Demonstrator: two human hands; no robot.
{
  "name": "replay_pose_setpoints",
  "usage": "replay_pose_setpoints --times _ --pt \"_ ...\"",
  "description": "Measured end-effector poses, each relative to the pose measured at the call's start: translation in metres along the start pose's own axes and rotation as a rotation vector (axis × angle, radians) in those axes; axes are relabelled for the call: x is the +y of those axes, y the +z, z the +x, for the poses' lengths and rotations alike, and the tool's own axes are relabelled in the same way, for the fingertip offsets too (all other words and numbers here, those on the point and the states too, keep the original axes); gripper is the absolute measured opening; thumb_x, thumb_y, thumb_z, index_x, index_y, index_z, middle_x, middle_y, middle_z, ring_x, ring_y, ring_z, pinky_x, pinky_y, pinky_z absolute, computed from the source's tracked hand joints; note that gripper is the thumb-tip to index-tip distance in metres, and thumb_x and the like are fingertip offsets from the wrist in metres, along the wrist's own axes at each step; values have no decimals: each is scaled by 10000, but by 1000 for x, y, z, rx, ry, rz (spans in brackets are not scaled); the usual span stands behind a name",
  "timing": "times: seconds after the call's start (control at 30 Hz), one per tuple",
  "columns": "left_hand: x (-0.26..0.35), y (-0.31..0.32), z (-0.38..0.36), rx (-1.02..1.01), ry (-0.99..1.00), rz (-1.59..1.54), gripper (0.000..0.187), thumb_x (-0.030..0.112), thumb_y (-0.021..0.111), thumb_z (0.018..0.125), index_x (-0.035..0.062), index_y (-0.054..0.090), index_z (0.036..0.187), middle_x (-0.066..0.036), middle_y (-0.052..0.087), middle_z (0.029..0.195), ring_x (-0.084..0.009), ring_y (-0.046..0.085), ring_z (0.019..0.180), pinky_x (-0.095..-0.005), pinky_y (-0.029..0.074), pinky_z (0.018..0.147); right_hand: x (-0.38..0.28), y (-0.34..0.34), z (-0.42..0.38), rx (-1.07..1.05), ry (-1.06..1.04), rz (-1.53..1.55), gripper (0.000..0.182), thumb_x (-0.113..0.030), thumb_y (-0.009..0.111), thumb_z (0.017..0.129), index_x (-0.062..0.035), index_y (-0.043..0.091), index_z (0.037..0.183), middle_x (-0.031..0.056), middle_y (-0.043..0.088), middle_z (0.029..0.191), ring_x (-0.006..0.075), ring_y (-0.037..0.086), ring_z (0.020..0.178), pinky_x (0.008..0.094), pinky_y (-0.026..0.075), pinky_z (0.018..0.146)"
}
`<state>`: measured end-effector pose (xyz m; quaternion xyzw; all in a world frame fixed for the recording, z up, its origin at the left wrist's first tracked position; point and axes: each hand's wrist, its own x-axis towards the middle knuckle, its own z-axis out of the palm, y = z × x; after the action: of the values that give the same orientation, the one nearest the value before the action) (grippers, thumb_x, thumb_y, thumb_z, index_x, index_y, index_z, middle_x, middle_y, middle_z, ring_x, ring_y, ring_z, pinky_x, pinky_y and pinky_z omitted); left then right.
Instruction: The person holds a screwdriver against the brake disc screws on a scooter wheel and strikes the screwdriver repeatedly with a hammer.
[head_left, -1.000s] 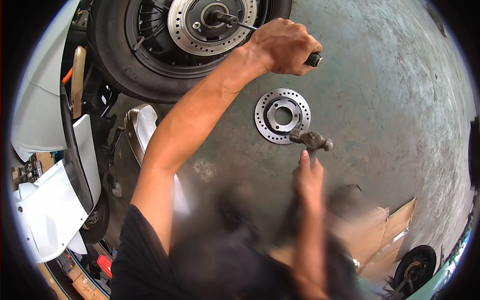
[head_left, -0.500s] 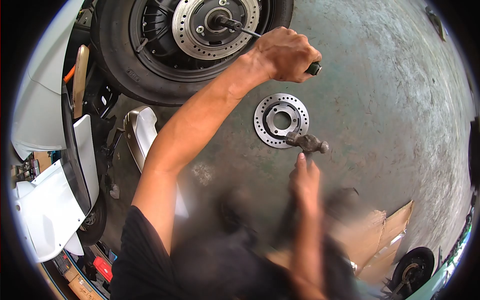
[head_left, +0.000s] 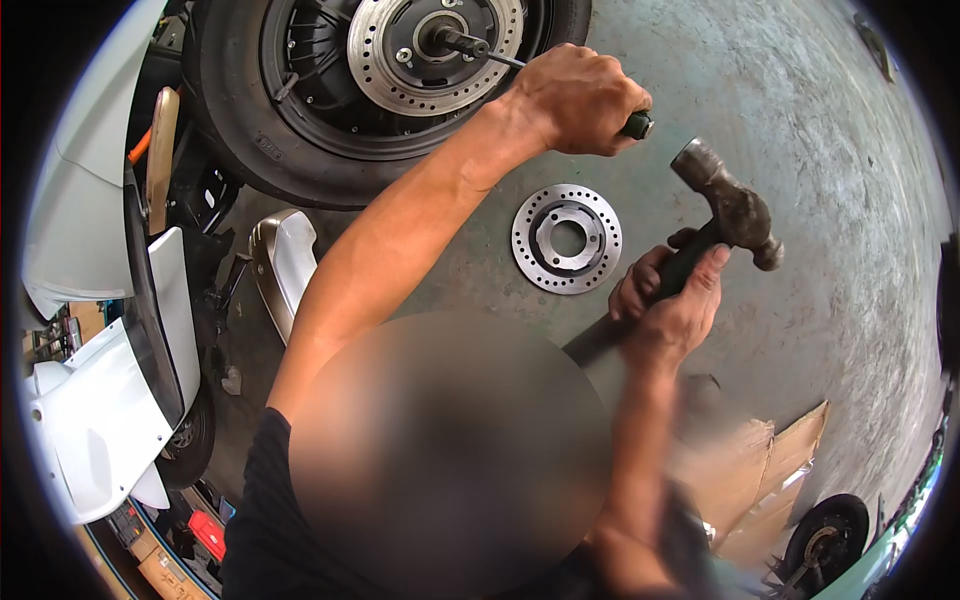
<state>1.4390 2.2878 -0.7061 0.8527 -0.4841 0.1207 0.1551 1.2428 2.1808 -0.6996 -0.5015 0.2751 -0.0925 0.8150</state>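
Note:
My left hand (head_left: 580, 100) is closed around the dark handle of a screwdriver (head_left: 638, 126). Its thin shaft points left to the axle end (head_left: 465, 43) of a large wheel (head_left: 245, 140). A drilled brake disc (head_left: 375, 85) is mounted on that wheel's hub. In my right hand (head_left: 675, 310) is a ball-peen hammer (head_left: 735, 205), gripped close below its head and raised to the right of the screwdriver handle, apart from it. A loose brake disc (head_left: 530, 240) lies flat on the floor below my left hand. A blurred oval hides part of the lower middle.
White body panels (head_left: 100, 430) and a wooden-handled tool (head_left: 160, 160) are at the left. A silver and white cover (head_left: 283, 260) lies on the floor beneath the wheel. Cardboard (head_left: 745, 460) and a small wheel (head_left: 825, 540) sit at the lower right.
The hammer has swung up and to the right, from over the loose disc to beside the screwdriver handle. My left hand stays almost in place, still gripping the screwdriver.

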Motion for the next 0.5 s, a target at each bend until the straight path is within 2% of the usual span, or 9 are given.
replay_pose_setpoints --times 0.07,0.13,0.27,0.3,0.37,0.43,0.47,0.5 --pt "2 -1 0 13 6 -7 160 258 710 723 104 688 763 -113 653 640 -329 660 622 -423 546 586 -4 8 7 9 -61 31 559 -592 363 999 -39 441 1024 19 394 581 104 371 386 261 329 352" --pt "2 -5 1 -26 -24 -33 153 255 704 724 106 681 750 -115 646 633 -336 656 619 -427 542 582 -3 14 12 -10 -7 -66 545 -575 376 1002 -35 443 1021 17 390 574 99 372 382 262 330 345" --pt "2 -1 -1 -3 -6 -28 166 266 717 718 105 676 735 -113 638 620 -328 651 606 -435 533 570 -11 -1 14 -41 -28 -60 533 -562 395 1002 -32 448 1022 17 393 577 95 375 384 259 325 342" --pt "1 0 -1 6 -12 -32 172 268 721 721 102 676 738 -110 637 617 -319 648 597 -429 528 559 -19 -6 13 51 -33 -30 544 -571 411 994 -31 453 1036 22 402 590 94 368 386 263 316 340" --pt "1 1 -1 13 -7 -40 173 263 719 723 97 670 734 -106 638 619 -315 647 595 -424 526 552 -45 -26 6 198 -122 71 585 -619 417 969 -47 472 1082 20 409 622 94 326 388 272 302 334" --pt "1 -1 -1 15 -9 -45 175 259 718 724 93 665 729 -103 639 621 -312 646 592 -419 524 546 -78 -48 -8 236 -411 162 527 -567 362 1008 -64 492 1091 4 351 621 89 291 381 247 289 310" --pt "2 -3 -1 17 0 -41 176 253 718 722 88 656 721 -100 638 618 -308 645 589 -414 522 541 -90 -73 -11 98 -576 215 500 -530 334 1026 -61 505 1068 3 361 630 79 294 382 225 298 303" --pt "2 -3 -2 19 10 -38 178 246 718 719 83 648 712 -96 637 616 -305 644 585 -408 520 535 -106 -80 -17 203 -662 179 519 -543 328 1021 -56 508 1043 -1 368 635 70 298 384 217 311 306"
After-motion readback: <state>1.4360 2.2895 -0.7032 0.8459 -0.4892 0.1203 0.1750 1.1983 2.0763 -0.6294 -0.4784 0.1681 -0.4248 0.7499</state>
